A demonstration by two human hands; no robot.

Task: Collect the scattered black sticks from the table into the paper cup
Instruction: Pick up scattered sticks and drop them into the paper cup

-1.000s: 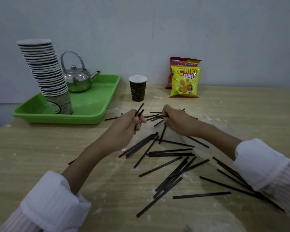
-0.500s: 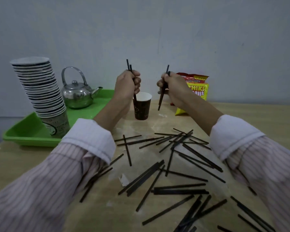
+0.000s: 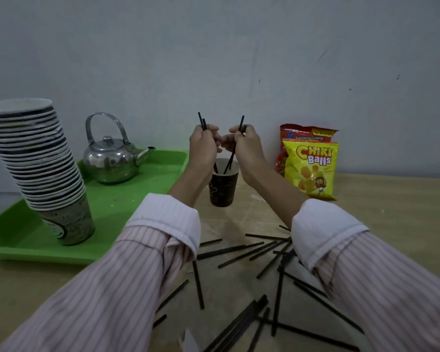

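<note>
Left hand clamped on two black sticks; right hand pinching one stick. Lower tips inside paper cup on table. Advice: release low, avoid tipping cup. Many scattered sticks remain.

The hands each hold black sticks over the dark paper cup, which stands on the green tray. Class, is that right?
Not quite. The head view shows both hands holding sticks over the paper cup, but it stands on the wooden table, beside the green tray.

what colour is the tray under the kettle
Bright green tray, clearest in the head view, with the steel kettle standing on it.
</note>
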